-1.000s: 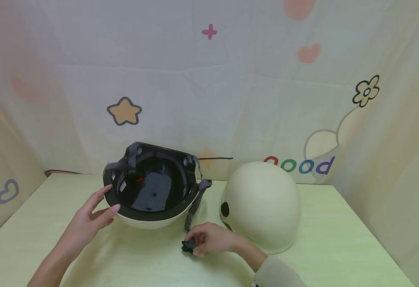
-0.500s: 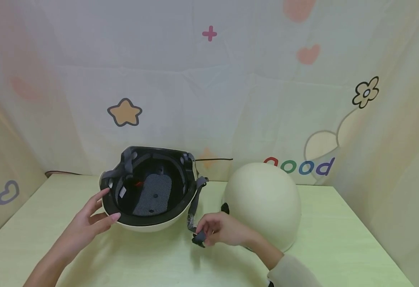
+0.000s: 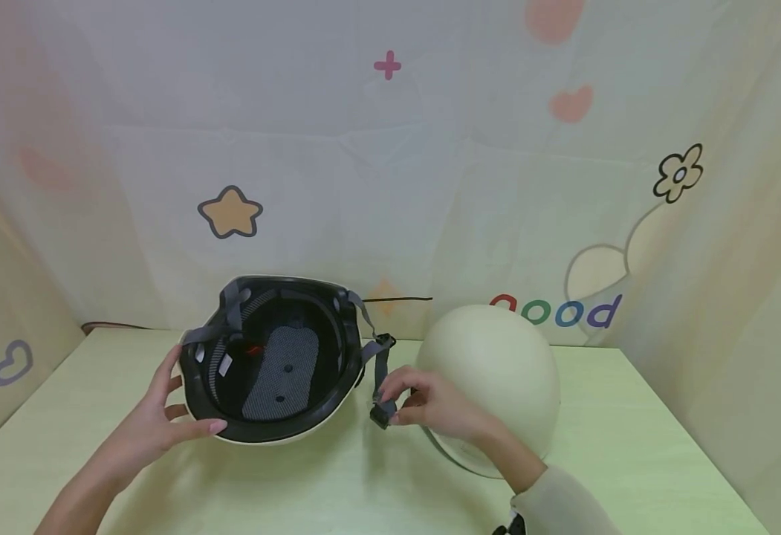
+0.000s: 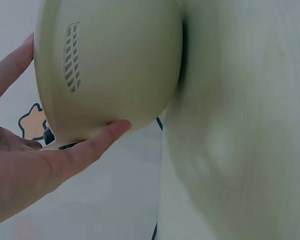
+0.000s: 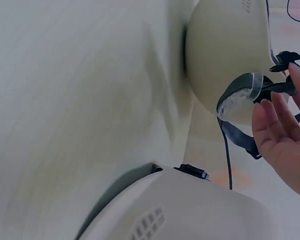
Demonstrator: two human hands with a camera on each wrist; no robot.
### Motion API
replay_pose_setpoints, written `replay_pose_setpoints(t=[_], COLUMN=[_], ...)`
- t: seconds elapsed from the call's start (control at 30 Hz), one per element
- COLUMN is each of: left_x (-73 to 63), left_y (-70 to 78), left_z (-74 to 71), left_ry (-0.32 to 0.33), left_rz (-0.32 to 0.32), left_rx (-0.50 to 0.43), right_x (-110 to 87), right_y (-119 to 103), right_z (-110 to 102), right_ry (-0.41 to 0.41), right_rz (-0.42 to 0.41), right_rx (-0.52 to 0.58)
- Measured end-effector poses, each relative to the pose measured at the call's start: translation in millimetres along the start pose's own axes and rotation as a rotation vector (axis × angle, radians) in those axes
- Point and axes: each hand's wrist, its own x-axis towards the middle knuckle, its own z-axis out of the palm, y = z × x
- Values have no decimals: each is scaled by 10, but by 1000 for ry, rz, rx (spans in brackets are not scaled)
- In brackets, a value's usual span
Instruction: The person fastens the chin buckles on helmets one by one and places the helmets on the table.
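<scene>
- Two hands work over the table (image 3: 631, 446). Nearest, one beige sleeve (image 3: 564, 509) covers the right arm.
- The right hand (image 3: 437, 405) pinches one dark buckle (image 3: 381, 414) between thumb and fingers, at the lower end of a strap (image 3: 381, 365); clear wrapping (image 5: 235, 104) shows on the strap in the right wrist view.
- The left hand (image 3: 143, 431) is unclenched, its straight fingers and thumb spread against the shell and rim of the upturned helmet (image 3: 270, 431).
- That helmet stands on the table's left half, its dark lining showing; one white label (image 3: 226, 365) inside is too small to read.
- A second cream helmet (image 3: 497, 371), dome up, sits to its right: two helmets altogether.
- Farthest, the backdrop (image 3: 390, 178) carries coloured lettering: "ood" (image 3: 567, 310) reads clearly, after a red letter partly hidden by the second helmet. One outlined star (image 3: 231, 212), one flower (image 3: 678, 174), one pink plus (image 3: 388, 65).
</scene>
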Motion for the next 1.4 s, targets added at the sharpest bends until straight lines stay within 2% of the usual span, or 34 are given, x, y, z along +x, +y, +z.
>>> replay_pose_setpoints(t=[0.17, 0.5, 0.67, 0.9, 1.07, 1.2, 1.4], left_x=[19, 58, 55, 57, 62, 80, 113], left_y=[10, 50, 40, 63, 68, 88, 168], left_z=[-29, -63, -50, -28, -48, -106, -186], left_ry=[-7, -37, -33, 21, 36, 49, 71], left_rz=[-33, -95, -83, -35, 77, 160, 176], left_rx=[41, 57, 50, 107, 141, 259, 434], right_x=[64, 226, 328, 417, 411, 405, 393], right_y=[-113, -326, -365, -297, -253, -239, -208], right_z=[-29, 39, 89, 144, 169, 174, 154], right_ry=[74, 172, 168, 75, 59, 58, 71], right_rz=[-3, -91, -110, -35, -30, -43, -67], right_rx=[20, -14, -31, -77, -66, -69, -43])
